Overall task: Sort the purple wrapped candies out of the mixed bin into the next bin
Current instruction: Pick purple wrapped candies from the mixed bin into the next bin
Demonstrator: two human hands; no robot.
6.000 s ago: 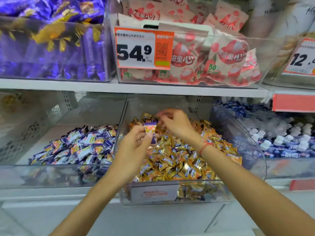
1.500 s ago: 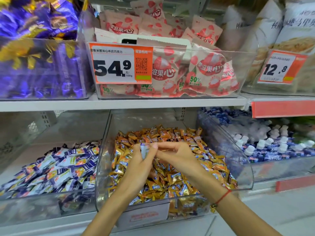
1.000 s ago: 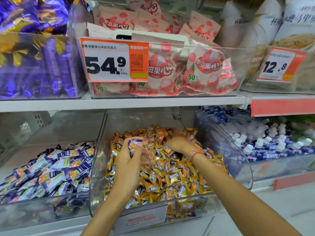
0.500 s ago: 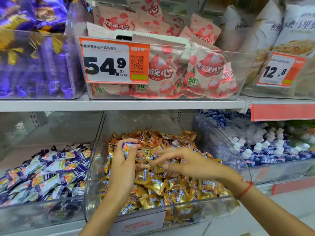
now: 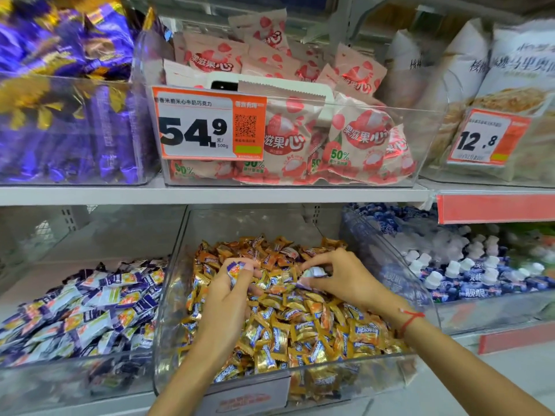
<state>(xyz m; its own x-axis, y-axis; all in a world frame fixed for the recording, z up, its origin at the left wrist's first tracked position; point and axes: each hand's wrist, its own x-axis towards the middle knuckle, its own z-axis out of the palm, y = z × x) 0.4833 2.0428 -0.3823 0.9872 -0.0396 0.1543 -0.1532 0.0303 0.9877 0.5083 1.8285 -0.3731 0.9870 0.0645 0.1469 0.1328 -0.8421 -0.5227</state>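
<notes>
**Two Hands Pick Candies in the Gold Bin**

Two hands reach into the middle bin (image 5: 168, 295), a clear bin on the low shelf. It is full of gold and orange candies (image 5: 300, 325).

The left hand (image 5: 228, 292) has its fingers curled. It holds a purple and white candy (image 5: 235, 270) up near the fingertips, just above the gold pile. It may hold more than one; I cannot tell.

The right hand (image 5: 345, 280) has a red string (image 5: 410, 319) on its wrist. Its thumb and fingers pinch a second small candy (image 5: 313, 271) with a pale wrapper. That candy sits right at the top of the gold pile, toward the back of the bin. Its color is hard to tell because it is blurry.

Just beside the middle bin, on the left, is the next bin (image 5: 75, 367). It holds a heap of purple and white candies (image 5: 84, 307).

On the right is a bin of blue and white sweets (image 5: 468, 274).

Up on the higher shelf sits a bin of pink packets (image 5: 354, 139) with an orange price tag (image 5: 208, 127) on its front. To its left are shiny purple bags (image 5: 66, 100). To its right are pale bags (image 5: 510, 79) and a second price tag (image 5: 486, 139).
</notes>
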